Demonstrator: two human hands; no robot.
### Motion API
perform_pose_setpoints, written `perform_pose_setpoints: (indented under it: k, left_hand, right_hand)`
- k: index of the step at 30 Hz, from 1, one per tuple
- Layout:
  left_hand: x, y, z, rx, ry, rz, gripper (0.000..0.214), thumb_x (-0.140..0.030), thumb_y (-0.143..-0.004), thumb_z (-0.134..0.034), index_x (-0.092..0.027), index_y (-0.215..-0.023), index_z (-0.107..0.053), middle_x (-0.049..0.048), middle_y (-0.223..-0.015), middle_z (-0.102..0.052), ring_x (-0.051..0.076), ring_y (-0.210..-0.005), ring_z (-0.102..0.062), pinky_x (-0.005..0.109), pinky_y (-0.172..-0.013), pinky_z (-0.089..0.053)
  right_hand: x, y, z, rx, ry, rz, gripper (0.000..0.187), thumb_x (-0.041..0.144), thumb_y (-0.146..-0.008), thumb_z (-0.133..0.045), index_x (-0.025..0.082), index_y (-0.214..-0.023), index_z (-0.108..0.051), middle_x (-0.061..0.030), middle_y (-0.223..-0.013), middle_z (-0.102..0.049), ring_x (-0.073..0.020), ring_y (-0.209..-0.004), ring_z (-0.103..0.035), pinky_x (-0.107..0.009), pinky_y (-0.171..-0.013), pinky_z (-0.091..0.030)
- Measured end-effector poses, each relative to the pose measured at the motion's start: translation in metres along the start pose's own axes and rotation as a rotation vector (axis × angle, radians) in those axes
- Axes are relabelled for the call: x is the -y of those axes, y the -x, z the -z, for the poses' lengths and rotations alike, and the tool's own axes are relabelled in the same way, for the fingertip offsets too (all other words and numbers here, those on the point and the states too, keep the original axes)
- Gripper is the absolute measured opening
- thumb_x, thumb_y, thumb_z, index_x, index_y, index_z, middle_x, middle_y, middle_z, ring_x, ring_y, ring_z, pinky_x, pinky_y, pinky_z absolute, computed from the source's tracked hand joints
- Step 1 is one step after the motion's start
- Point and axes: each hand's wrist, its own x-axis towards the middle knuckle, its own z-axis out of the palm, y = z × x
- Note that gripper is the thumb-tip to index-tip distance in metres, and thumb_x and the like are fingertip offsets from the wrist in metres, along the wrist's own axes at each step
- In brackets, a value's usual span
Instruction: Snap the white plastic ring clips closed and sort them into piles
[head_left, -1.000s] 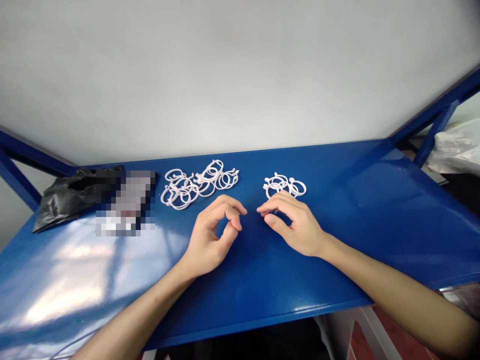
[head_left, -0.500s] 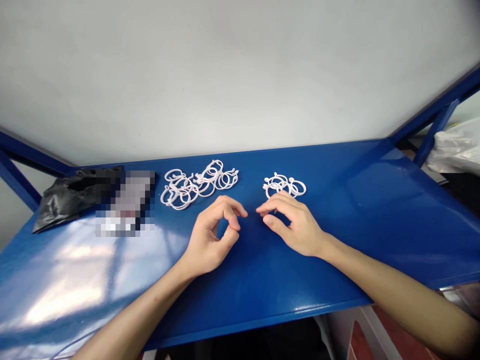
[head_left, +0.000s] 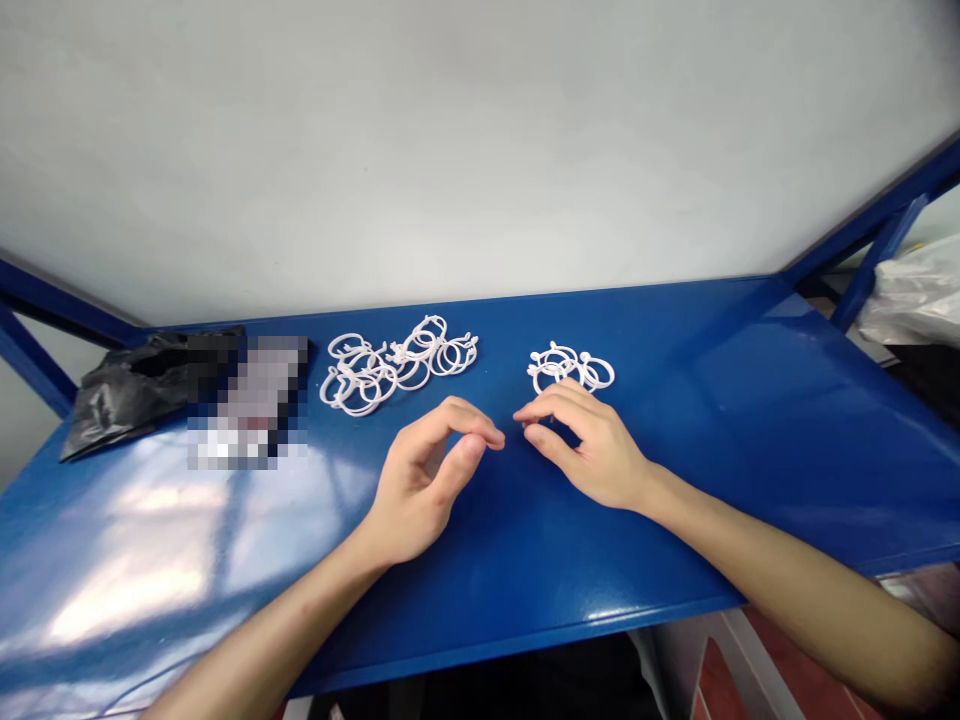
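Note:
Several white plastic rings with small knobs, which look like curtain rings (head_left: 358, 385), lie in a tangled pile on the blue table (head_left: 525, 560), left of centre. A smaller group of the same white rings (head_left: 598, 373) lies to the right, partly hidden behind my right hand (head_left: 589, 445). That hand is curved over the table, its thumb and fingers a little apart, with nothing visible between them. My left hand (head_left: 424, 480) hovers in front of the larger pile. Its fingers are bent and loose, and I see nothing in it. The fingertips of both hands face each other across a narrow gap.
A black plastic bag (head_left: 112, 400) lies at the table's left end, beside a pixelated flat object (head_left: 259, 390). A pale wall (head_left: 480, 150) rises behind the table. Blue frame bars (head_left: 877, 260) flank it, with a clear plastic bag (head_left: 915, 295) beyond on the right.
My left hand's index finger has straightened out of its curl, and the hand reaches slightly further right. My right hand is almost unmoved. The rings lie as before.

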Motion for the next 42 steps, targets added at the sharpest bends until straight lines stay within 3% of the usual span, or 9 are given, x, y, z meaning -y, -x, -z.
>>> perform_pose_setpoints:
  k: [8,42]
  left_hand:
    - [-0.0011,-0.0001,-0.0001,0.008,-0.018,-0.018,0.023,-0.039,-0.101,-0.055,-0.021,-0.093,-0.069,0.0046,-0.085,-0.069,0.017,-0.081,-0.063,0.032,-0.075,-0.051]
    - [0.0005,0.0002,-0.0009,0.054,-0.089,-0.094,0.006,-0.019,-0.094,-0.064,-0.02,-0.088,-0.066,0.0026,-0.084,-0.069,0.014,-0.081,-0.063,0.03,-0.077,-0.051]
  right_hand:
    - [0.0,-0.0001,-0.0001,-0.002,0.012,0.004,0.014,0.031,-0.102,-0.056,0.022,-0.102,-0.067,-0.0043,-0.093,-0.073,-0.0201,-0.089,-0.064,-0.039,-0.083,-0.051]
    - [-0.0004,0.0003,-0.0003,0.006,0.001,0.014,0.012,0.029,-0.101,-0.058,0.02,-0.103,-0.067,-0.0039,-0.094,-0.073,-0.0192,-0.09,-0.062,-0.037,-0.085,-0.05]
